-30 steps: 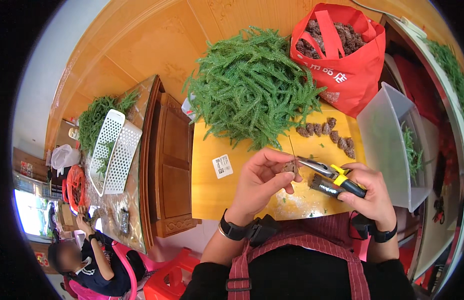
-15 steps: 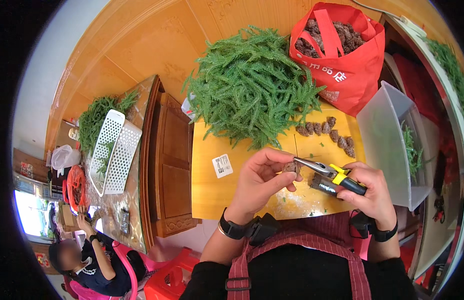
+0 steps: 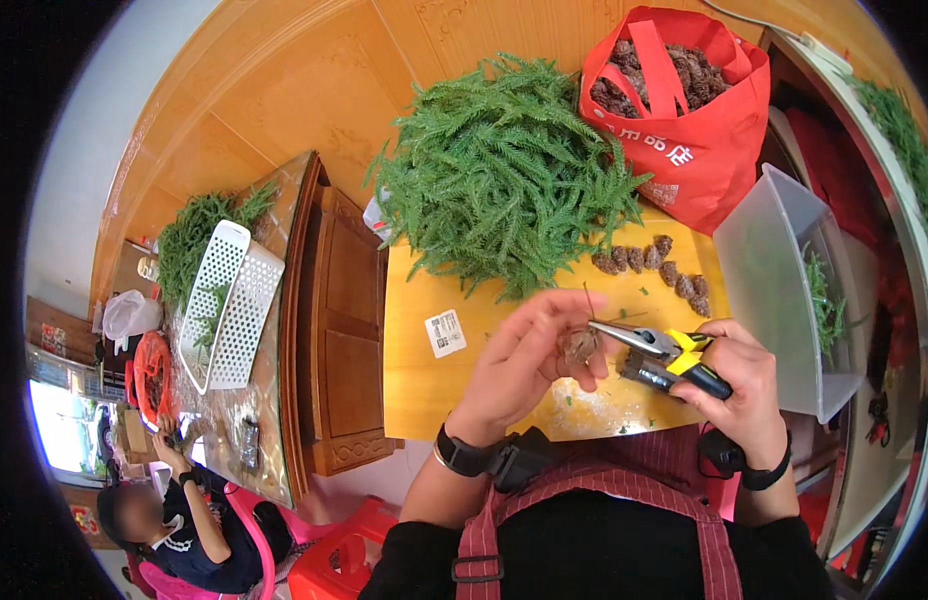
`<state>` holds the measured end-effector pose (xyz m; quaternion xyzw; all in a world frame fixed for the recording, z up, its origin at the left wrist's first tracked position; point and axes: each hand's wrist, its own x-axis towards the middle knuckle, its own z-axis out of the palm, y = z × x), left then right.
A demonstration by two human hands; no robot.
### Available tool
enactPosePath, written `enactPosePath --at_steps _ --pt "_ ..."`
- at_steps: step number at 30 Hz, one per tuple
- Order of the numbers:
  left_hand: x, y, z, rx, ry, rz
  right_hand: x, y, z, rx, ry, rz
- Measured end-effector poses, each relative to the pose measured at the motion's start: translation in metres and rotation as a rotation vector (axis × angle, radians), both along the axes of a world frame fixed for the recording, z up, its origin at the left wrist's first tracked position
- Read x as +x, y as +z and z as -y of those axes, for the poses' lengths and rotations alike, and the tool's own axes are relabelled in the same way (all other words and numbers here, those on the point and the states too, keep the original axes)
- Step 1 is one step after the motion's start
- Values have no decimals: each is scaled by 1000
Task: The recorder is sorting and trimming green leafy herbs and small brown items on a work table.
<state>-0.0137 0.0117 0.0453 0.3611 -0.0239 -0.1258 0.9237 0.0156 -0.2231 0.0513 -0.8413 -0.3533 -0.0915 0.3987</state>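
Over the near edge of the yellow table, my left hand [image 3: 512, 372] holds a brown pine cone [image 3: 579, 348] in its fingers. Thin dark wire ends stick out by the cone, one upright and one pointing right. In my right hand [image 3: 741, 378] are pliers [image 3: 692, 352] with yellow and black handles, somewhat spread. Their tip reaches the wire at the top of the cone; whether the jaws grip it I cannot tell. Beneath the pliers lies a dark bundle of short wires [image 3: 646, 372] in a clear wrap.
Behind my hands is a big heap of green artificial sprigs [image 3: 504, 170]. Several pine cones [image 3: 669, 270] lie in a bent row near a red bag [image 3: 684, 150] full of cones. A clear plastic bin [image 3: 774, 290] stands right. At left, a person [image 3: 199, 530] works by another table.
The cone has turned in my left hand, and its fingers have lifted and opened a little. The pliers' handles have spread wider. Wire ends now show above and beside the cone.
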Motion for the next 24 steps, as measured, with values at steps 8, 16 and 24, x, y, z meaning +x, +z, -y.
enactPosePath --at_steps 8,16,24 --pt "0 -18 -2 84 84 89 -1 -6 -4 20 2 36" --pt "-1 -13 13 536 577 372 -6 -7 -10 32 -40 -18" --pt "-1 4 23 524 564 244 -8 -9 -9 49 -52 -79"
